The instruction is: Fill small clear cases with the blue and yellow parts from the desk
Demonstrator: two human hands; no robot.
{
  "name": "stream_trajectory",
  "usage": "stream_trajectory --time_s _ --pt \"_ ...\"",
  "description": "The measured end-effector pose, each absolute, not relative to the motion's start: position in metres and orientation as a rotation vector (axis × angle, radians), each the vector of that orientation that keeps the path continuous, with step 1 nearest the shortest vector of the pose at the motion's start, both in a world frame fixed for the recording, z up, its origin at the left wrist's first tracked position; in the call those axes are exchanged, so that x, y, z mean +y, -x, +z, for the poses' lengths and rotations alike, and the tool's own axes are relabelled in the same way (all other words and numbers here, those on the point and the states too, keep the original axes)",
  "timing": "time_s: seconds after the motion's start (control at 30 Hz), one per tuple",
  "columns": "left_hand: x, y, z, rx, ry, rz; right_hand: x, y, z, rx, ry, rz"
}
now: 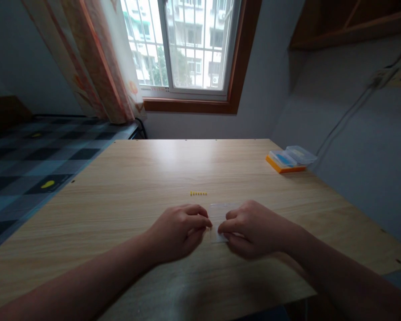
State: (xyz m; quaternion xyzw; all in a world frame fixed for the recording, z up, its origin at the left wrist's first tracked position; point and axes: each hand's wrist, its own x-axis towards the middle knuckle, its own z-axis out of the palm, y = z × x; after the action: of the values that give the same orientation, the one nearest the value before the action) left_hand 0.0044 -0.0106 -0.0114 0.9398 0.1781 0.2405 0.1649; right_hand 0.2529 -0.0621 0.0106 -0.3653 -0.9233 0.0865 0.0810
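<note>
My left hand and my right hand rest on the wooden table, fingertips almost meeting. Both are closed in a pinch on a small clear plastic piece, which looks like a small bag or sheet lying flat between them. Its lower part is hidden by my fingers. A short row of tiny yellow beads lies on the table just beyond my hands, apart from them.
An orange-based clear plastic box sits at the table's far right by the wall. A bed with a checked cover runs along the left edge. Behind the table are a window and curtain.
</note>
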Motion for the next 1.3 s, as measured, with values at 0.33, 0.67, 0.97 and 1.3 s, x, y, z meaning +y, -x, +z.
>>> stream_trajectory --time_s 0.33,0.67,0.97,1.3 --pt "-0.011 -0.0049 -0.0115 0.528 -2.672 0.69 -0.0646 -0.2486 0.002 -2.745 1.085 0.228" --pt "-0.0116 -0.0054 -0.0122 0.522 -2.682 0.694 -0.0633 -0.2455 0.0057 -2.79 1.148 0.19" --pt "-0.0112 -0.0051 -0.0129 0.525 -2.691 0.688 -0.0632 -0.2496 0.006 -2.763 1.13 0.185" --pt "-0.0106 -0.0047 -0.0131 0.504 -2.691 0.706 -0.0627 -0.2483 0.0071 -2.791 1.158 0.209"
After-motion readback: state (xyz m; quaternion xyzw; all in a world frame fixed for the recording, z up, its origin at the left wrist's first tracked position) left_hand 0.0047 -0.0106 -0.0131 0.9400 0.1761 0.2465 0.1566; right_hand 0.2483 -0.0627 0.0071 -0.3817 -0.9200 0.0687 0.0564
